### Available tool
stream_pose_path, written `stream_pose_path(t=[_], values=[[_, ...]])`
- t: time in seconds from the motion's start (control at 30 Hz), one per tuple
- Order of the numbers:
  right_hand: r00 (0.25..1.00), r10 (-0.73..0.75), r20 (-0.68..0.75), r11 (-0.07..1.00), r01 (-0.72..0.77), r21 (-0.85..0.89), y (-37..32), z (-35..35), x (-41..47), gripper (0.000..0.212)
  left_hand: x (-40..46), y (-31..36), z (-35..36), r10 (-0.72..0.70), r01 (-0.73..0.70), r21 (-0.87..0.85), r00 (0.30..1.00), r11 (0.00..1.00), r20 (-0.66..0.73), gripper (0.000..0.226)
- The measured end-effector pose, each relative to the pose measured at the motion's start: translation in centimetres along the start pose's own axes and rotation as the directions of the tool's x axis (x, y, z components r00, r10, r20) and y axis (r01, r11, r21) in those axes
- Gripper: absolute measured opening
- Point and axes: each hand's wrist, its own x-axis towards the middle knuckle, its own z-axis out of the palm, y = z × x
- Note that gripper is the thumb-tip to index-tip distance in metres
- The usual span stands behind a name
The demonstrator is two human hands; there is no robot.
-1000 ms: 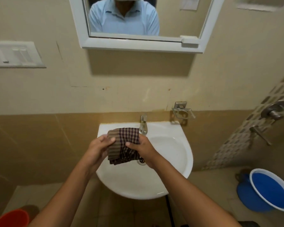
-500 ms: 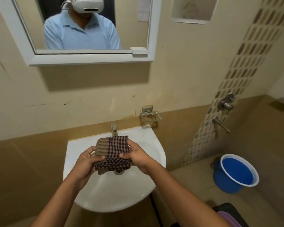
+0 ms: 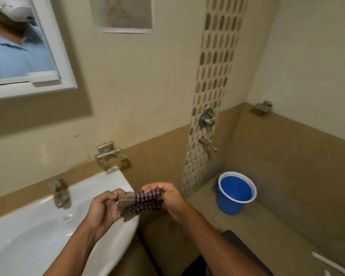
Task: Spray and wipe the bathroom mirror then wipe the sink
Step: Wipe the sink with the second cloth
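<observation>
A folded brown and purple checked cloth point(image 3: 140, 203) is held between both hands above the right rim of the white sink point(image 3: 28, 236). My left hand point(image 3: 104, 208) grips its left end and my right hand point(image 3: 167, 196) grips its right end. The white-framed mirror point(image 3: 48, 56) hangs at the upper left and reflects a person in a light blue shirt. A blurred metal tap point(image 3: 60, 194) stands at the back of the sink. No spray bottle shows.
A metal holder point(image 3: 110, 156) is fixed to the wall above the sink. A blue bucket point(image 3: 236, 192) sits on the floor at the right, under a wall valve point(image 3: 206, 119) and spout point(image 3: 207, 143). A wall niche point(image 3: 126, 14) is at the top. A floor drain point(image 3: 173, 227) lies below my right forearm.
The view has swung to the right, so the sink and mirror now sit at the left. Both hands with the cloth have moved from over the basin to its right rim.
</observation>
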Motion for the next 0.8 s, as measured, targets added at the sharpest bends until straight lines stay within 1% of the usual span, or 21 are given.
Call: stream_pose_path(t=[0.03,0.07,0.1,0.13,0.17,0.2,0.27,0.3,0.33,0.37,0.4,0.47,0.53,0.57,0.63,0.67,0.73,0.77,0.8], values=[[1.0,-0.001,-0.008,1.0,0.001,0.008,-0.2,-1.8,-0.4,0.039,1.0,-0.5,1.5,-0.028,0.027,0.024,0.999,0.999,0.026,0.021],[1.0,0.006,-0.009,1.0,-0.006,0.016,-0.3,-3.5,-0.9,0.031,2.0,-1.1,3.1,-0.049,0.046,0.077,0.998,0.996,0.041,0.018],[1.0,0.015,-0.015,0.999,-0.015,0.042,-0.7,-5.3,-1.5,0.03,2.8,-1.8,4.6,-0.059,0.05,0.143,0.996,0.988,0.063,0.012],[0.999,0.038,-0.025,0.996,-0.035,0.085,-0.9,-6.9,-2.0,0.039,3.5,-2.4,5.9,-0.06,0.04,0.195,0.993,0.98,0.099,0.011],[0.998,0.056,-0.025,0.99,-0.053,0.128,-0.8,-8.8,-2.6,0.041,4.3,-3.1,7.4,-0.066,0.032,0.238,0.988,0.971,0.139,0.015],[0.998,0.063,-0.032,0.989,-0.058,0.137,-0.8,-10.4,-3.2,0.036,5.1,-3.8,8.7,-0.08,0.033,0.269,0.983,0.963,0.166,0.018],[0.994,0.07,-0.084,0.993,-0.062,0.098,-0.5,-13.5,-4.6,0.039,6.4,-5.4,11.0,-0.147,0.079,0.314,0.969,0.946,0.201,0.026],[0.99,0.074,-0.118,0.996,-0.067,0.066,-0.4,-14.7,-5.2,0.034,7.0,-6.0,12.0,-0.18,0.099,0.346,0.961,0.933,0.209,0.031],[0.983,0.079,-0.168,0.997,-0.077,0.016,0.0,-16.0,-5.7,0.02,7.6,-6.8,13.1,-0.215,0.107,0.407,0.949,0.907,0.231,0.037],[0.98,0.049,-0.191,0.997,-0.059,-0.047,0.4,-17.3,-6.1,0.005,8.3,-7.6,14.2,-0.251,0.103,0.477,0.933,0.873,0.259,0.043],[0.976,0.027,-0.215,0.993,-0.052,-0.109,1.0,-18.6,-6.5,0.015,9.0,-8.4,15.2,-0.301,0.103,0.556,0.912,0.825,0.277,0.051],[0.963,0.013,-0.269,0.977,-0.069,-0.201,1.8,-20.9,-7.6,0.038,10.3,-10.1,17.1,-0.378,0.078,0.671,0.871,0.737,0.314,0.056],[0.94,0.021,-0.34,0.972,-0.1,-0.215,3.0,-22.9,-8.8,0.047,11.5,-12.1,19.4,-0.447,0.01,0.756,0.812,0.654,0.376,0.059],[0.926,0.034,-0.376,0.973,-0.117,-0.199,3.5,-23.8,-9.4,0.049,12.0,-13.1,20.4,-0.482,-0.011,0.782,0.783,0.623,0.394,0.056],[0.901,0.069,-0.428,0.975,-0.151,-0.16,4.8,-25.1,-10.4,0.053,12.6,-15.1,22.0,-0.525,-0.007,0.802,0.753,0.598,0.398,0.036],[0.885,0.089,-0.457,0.976,-0.17,-0.138,5.5,-25.8,-10.9,0.056,12.8,-16.2,22.8,-0.547,-0.002,0.81,0.737,0.586,0.397,0.033],[0.833,0.134,-0.537,0.98,-0.19,-0.05,6.6,-26.9,-11.7,0.063,13.5,-18.3,24.0,-0.563,-0.011,0.814,0.718,0.58,0.411,0.046],[0.794,0.16,-0.587,0.983,-0.182,0.022,7.2,-27.3,-12.2,0.065,13.7,-19.3,24.4,-0.56,-0.012,0.807,0.714,0.591,0.42,0.049],[0.752,0.195,-0.629,0.981,-0.16,0.112,7.7,-27.6,-12.7,0.067,13.9,-20.2,24.6,-0.562,0.002,0.801,0.713,0.599,0.418,0.046]])
